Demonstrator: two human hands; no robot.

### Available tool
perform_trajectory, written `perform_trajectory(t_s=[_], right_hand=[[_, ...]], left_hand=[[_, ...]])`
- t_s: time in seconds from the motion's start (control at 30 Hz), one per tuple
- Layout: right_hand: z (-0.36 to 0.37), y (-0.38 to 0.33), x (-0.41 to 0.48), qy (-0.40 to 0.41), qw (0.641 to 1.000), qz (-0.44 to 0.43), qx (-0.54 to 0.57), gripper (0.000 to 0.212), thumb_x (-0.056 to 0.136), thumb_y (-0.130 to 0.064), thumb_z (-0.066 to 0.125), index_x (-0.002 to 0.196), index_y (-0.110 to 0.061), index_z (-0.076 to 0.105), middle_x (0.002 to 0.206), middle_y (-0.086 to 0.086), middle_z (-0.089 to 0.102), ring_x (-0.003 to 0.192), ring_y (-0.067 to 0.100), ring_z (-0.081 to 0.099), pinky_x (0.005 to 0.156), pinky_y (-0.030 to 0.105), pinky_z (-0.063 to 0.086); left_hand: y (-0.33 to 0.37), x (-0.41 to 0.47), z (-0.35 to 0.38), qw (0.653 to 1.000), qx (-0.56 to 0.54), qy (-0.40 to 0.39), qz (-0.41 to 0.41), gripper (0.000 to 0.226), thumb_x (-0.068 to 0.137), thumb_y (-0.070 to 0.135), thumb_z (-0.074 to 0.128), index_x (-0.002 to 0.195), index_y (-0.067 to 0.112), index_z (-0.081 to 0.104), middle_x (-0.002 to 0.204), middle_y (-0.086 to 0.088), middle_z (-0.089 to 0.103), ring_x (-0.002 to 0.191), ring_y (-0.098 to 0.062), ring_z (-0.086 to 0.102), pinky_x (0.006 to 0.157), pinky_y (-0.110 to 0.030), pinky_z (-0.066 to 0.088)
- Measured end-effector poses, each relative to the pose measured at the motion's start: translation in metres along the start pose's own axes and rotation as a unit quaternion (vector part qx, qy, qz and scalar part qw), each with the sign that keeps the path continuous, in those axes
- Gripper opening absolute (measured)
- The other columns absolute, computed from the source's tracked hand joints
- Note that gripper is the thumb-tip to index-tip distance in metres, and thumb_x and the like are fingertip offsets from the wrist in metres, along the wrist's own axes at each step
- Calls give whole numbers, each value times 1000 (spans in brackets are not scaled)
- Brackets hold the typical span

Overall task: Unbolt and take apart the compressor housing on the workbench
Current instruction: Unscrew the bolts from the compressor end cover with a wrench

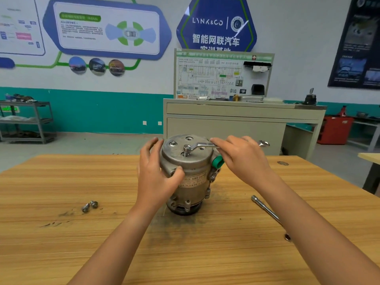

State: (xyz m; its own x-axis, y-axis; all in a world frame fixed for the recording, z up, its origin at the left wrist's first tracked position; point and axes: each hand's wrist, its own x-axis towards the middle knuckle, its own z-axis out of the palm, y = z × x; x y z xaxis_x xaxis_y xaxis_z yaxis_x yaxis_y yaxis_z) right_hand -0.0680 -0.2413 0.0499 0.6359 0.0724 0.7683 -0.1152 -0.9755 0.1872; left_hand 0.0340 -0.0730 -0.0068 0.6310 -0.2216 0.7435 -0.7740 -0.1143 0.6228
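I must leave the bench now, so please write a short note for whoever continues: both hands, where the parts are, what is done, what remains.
Left hand grips the side of the compressor, upright on the workbench.
Right hand holds the wrench, ring end on a partly raised bolt in the top cover.
Done: two bolts lie loose on the bench, left of the compressor.
Left: finish this bolt, remove one more seated bolt, then separate the housing.

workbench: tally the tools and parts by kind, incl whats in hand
compressor: 1
loose bolts: 2
wrench: 1
extension bar: 1
total: 5
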Motion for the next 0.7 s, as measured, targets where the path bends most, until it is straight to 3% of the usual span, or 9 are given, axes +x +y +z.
perform_trajectory(t_s=[0.07, 0.13, 0.23, 0.3, 0.33, 0.53, 0.7], right_hand=[[0, -1, -1, 28, 1000, -7, 0, 25, 81, -5, 58, 103, -6, 70, 64, 11, 61, 55, 29, 60, 53, 34, 46], [2, -1, -2, 58, 998, -7, 0, 25, 79, -6, 58, 99, -5, 71, 61, 10, 60, 52, 27, 59, 48, 31, 44], [7, -1, -5, 80, 997, 3, -1, 24, 79, -7, 57, 99, -5, 71, 60, 8, 60, 52, 26, 58, 47, 31, 43], [10, -1, -7, 88, 996, 10, -2, 24, 79, -7, 59, 99, -4, 71, 60, 8, 60, 51, 26, 58, 46, 31, 42], [11, -1, -8, 92, 996, 12, -2, 24, 78, -6, 59, 98, -4, 71, 60, 8, 60, 51, 25, 58, 46, 30, 42], [9, 0, -12, 90, 996, 21, 9, 25, 78, -2, 63, 102, -2, 70, 61, 9, 61, 51, 26, 57, 44, 32, 43], [-5, 2, -2, 120, 986, 92, 74, 28, 89, -7, 55, 115, -2, 63, 61, 10, 57, 45, 25, 50, 39, 31, 38]], left_hand=[[11, 5, 1, 999, 28, -7, 43, 76, 71, 40, 59, 139, 11, 41, 127, 2, 50, 117, -6, 42, 110, -48, 31], [21, 15, 4, 997, 48, -15, 55, 69, 80, 32, 68, 141, 14, 41, 105, 14, 57, 100, -4, 53, 103, -54, 37], [27, 28, 9, 997, 47, -24, 50, 60, 84, 27, 70, 137, 13, 47, 92, 14, 59, 90, -8, 60, 92, -30, 49], [26, 33, 10, 998, 41, -27, 44, 52, 83, 25, 70, 131, 11, 54, 94, 10, 60, 92, -10, 61, 80, -9, 43], [24, 33, 11, 997, 45, -29, 47, 49, 83, 24, 70, 128, 11, 57, 95, 9, 60, 92, -9, 60, 77, -5, 39], [24, 34, 14, 994, 64, -43, 76, 44, 83, 22, 71, 124, 13, 61, 110, 1, 66, 95, -6, 56, 86, -18, 44], [24, 36, 14, 995, 71, -48, 58, 33, 85, 19, 68, 117, 14, 66, 109, 0, 69, 98, -11, 60, 87, -22, 46]])
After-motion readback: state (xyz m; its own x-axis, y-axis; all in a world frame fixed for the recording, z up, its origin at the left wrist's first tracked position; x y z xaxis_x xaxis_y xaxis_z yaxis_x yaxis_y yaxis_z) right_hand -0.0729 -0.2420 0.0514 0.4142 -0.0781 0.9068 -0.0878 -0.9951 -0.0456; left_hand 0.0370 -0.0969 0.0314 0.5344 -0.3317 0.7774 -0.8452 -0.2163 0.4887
